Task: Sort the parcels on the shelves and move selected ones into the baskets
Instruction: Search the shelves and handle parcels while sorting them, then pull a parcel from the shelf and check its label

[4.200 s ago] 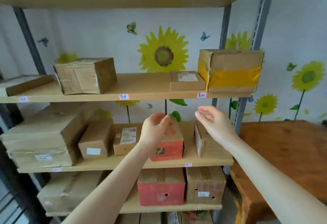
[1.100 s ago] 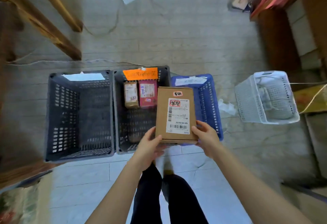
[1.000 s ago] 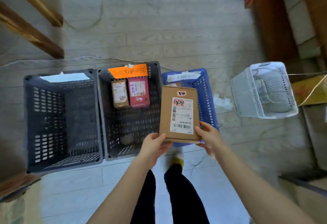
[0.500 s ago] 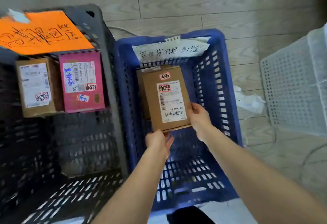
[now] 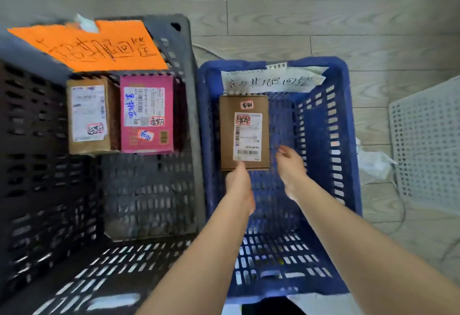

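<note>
Head view, looking down into the baskets. A brown parcel (image 5: 245, 133) lies flat on the floor of the blue basket (image 5: 351, 128), in its far left corner, with its white shipping label (image 5: 247, 137) facing up. The left hand (image 5: 240, 187) reaches to the parcel's near edge and its fingertips meet that edge; the back of the hand hides whether they pinch it, so its grip cannot be told. The right hand (image 5: 291, 167) hangs just beside the parcel's near right corner, fingers loose and apart, holding nothing. A white paper sign (image 5: 271, 81) hangs on the blue basket's far rim.

The grey basket (image 5: 191, 115) stands touching it on the left and carries an orange sign (image 5: 92, 45). It holds a small brown box (image 5: 89, 118) and a pink box (image 5: 146, 118) side by side. A white basket (image 5: 428, 140) stands to the right, with crumpled white scrap (image 5: 373, 162) on the wood-pattern floor (image 5: 298, 15) between them.
</note>
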`<action>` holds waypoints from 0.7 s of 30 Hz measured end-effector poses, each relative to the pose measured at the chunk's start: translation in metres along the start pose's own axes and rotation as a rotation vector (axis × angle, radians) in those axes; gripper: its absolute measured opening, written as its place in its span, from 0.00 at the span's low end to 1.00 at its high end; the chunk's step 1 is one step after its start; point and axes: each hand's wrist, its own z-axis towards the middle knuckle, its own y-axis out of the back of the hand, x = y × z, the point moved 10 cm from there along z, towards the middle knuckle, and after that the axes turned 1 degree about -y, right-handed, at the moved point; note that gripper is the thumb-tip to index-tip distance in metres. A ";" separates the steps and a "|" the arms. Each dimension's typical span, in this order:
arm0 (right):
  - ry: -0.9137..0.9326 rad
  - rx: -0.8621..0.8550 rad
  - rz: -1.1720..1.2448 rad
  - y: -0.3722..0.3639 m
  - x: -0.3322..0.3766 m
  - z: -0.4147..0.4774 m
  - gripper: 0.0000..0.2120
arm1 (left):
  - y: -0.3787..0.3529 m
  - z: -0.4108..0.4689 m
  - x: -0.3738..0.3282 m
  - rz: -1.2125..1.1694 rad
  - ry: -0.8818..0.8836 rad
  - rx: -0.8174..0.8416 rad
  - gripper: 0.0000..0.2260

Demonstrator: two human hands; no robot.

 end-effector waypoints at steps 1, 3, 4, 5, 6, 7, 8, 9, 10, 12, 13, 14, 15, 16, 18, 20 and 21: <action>0.004 -0.005 -0.002 0.003 0.009 -0.020 0.20 | 0.001 -0.020 -0.006 0.018 0.004 0.038 0.20; 0.013 -0.012 -0.006 0.007 0.031 -0.065 0.18 | 0.009 -0.064 -0.021 0.009 0.010 0.111 0.21; 0.023 -0.005 -0.004 0.005 0.044 -0.090 0.17 | 0.017 -0.087 -0.031 -0.002 0.012 0.138 0.22; 0.041 0.010 -0.006 0.002 0.057 -0.116 0.16 | 0.028 -0.111 -0.043 -0.012 0.006 0.159 0.22; 0.064 0.017 -0.014 -0.003 0.071 -0.143 0.15 | 0.042 -0.136 -0.055 -0.024 -0.005 0.174 0.22; 0.089 0.020 -0.024 -0.009 0.087 -0.173 0.15 | 0.058 -0.160 -0.068 -0.040 -0.020 0.181 0.22; 0.123 0.024 -0.031 -0.017 0.104 -0.204 0.14 | 0.079 -0.185 -0.083 -0.055 -0.044 0.183 0.22; 0.164 0.030 -0.029 -0.028 0.123 -0.236 0.13 | 0.101 -0.209 -0.100 -0.063 -0.078 0.186 0.22; 0.210 0.042 -0.027 -0.041 0.143 -0.268 0.12 | 0.124 -0.234 -0.119 -0.070 -0.123 0.188 0.23; 0.292 0.095 -0.035 -0.074 0.177 -0.334 0.10 | 0.178 -0.287 -0.155 -0.066 -0.219 0.168 0.23; 0.329 0.143 -0.025 -0.094 0.192 -0.369 0.09 | 0.207 -0.314 -0.173 -0.059 -0.274 0.156 0.23; 0.358 0.196 -0.008 -0.115 0.206 -0.402 0.07 | 0.237 -0.339 -0.191 -0.057 -0.333 0.139 0.22; 0.384 0.250 0.002 -0.135 0.217 -0.435 0.05 | 0.268 -0.364 -0.208 -0.074 -0.382 0.112 0.21; 0.414 0.300 -0.011 -0.155 0.227 -0.467 0.03 | 0.301 -0.390 -0.221 -0.100 -0.423 0.084 0.19; 0.499 0.384 -0.066 -0.194 0.246 -0.534 0.05 | 0.365 -0.440 -0.243 -0.155 -0.519 0.033 0.16; 0.618 0.446 -0.114 -0.227 0.266 -0.603 0.09 | 0.426 -0.492 -0.252 -0.240 -0.610 -0.017 0.20; 0.668 0.491 -0.134 -0.243 0.272 -0.641 0.08 | 0.455 -0.521 -0.250 -0.298 -0.650 -0.046 0.19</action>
